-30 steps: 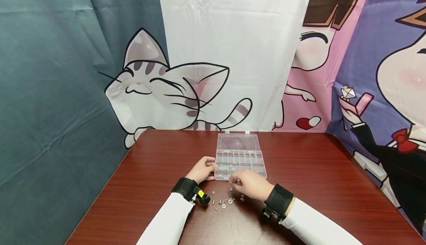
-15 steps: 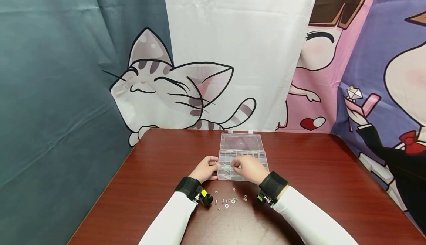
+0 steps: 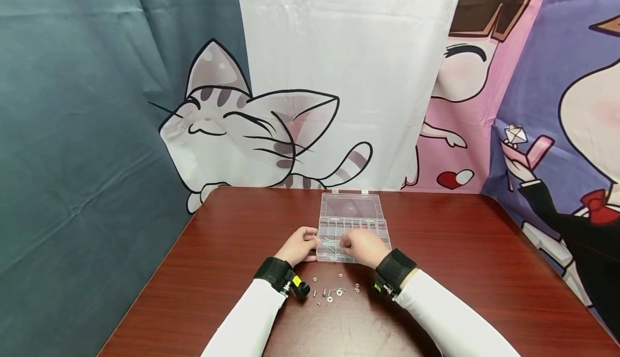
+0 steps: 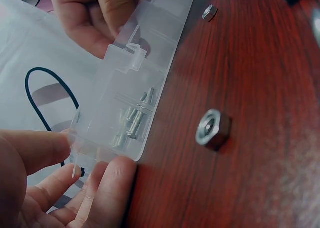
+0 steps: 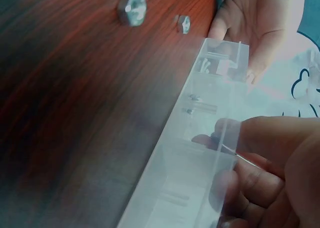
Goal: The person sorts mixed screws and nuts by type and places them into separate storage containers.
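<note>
A clear plastic compartment box (image 3: 352, 206) lies on the table with its lid folded back. My left hand (image 3: 296, 246) grips its left end, thumb at the rim and fingers along the outer wall. Silvery screws (image 4: 135, 119) lie in the front left compartment. My right hand (image 3: 365, 248) reaches into the box's middle front, fingers curled and fingertips below the rim. In the right wrist view its thumb and fingertips show blurred through the clear wall; I cannot tell whether they hold anything. Close to the box's front, a hex nut (image 4: 214, 129) stands on the tabletop.
On the table (image 3: 232, 222) in front of the box lie several loose screws, nuts and a washer (image 3: 339, 292). A printed cloth backdrop (image 3: 339, 50) hangs right behind the table's far edge.
My right hand has moved from the table just before the box up and forward over it, then lowered slightly into a compartment. My left hand keeps its grip on the box's left end.
</note>
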A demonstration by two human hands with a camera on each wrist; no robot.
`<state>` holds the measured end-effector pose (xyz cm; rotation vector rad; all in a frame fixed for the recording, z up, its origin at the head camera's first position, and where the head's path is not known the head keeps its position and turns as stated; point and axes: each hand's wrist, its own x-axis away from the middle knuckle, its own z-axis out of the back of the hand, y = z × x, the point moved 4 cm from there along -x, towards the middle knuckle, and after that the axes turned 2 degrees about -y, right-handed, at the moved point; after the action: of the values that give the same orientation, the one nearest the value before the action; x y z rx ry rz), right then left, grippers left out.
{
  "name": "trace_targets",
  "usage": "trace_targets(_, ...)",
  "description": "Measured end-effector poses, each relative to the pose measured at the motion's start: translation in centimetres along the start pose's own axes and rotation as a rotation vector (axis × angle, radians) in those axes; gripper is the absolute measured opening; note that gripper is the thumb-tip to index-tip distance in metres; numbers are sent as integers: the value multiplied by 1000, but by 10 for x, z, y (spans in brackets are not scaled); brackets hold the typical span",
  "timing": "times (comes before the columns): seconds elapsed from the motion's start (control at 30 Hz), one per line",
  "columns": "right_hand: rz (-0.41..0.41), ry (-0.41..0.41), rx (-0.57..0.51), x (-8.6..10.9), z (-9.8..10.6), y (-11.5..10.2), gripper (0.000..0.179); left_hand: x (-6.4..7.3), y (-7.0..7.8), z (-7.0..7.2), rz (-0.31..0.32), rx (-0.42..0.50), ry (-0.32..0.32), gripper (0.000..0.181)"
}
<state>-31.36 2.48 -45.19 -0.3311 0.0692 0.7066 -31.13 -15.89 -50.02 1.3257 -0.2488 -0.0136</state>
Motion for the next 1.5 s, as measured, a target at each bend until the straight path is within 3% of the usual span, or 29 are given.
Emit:
trace_targets(0.6,4,4,-19,3,-2,6,4,-1,1,-1,-8,16,-3,43)
trace_targets(0.9,-5,63,20,10,7,-5,4,-2,0,-2,-2,19,-4,42)
trace_targets(1.23,159,159,115,17,17,-35,4,-1,0,-1,0,22,1,41)
trace_targets(1.33,207,127,108,19,16,-46,4,0,1,-2,-12,20,3,41)
trace_targets(1.5,265,7,133,23,6,-63,7,1,3,-1,-17,22,5,41)
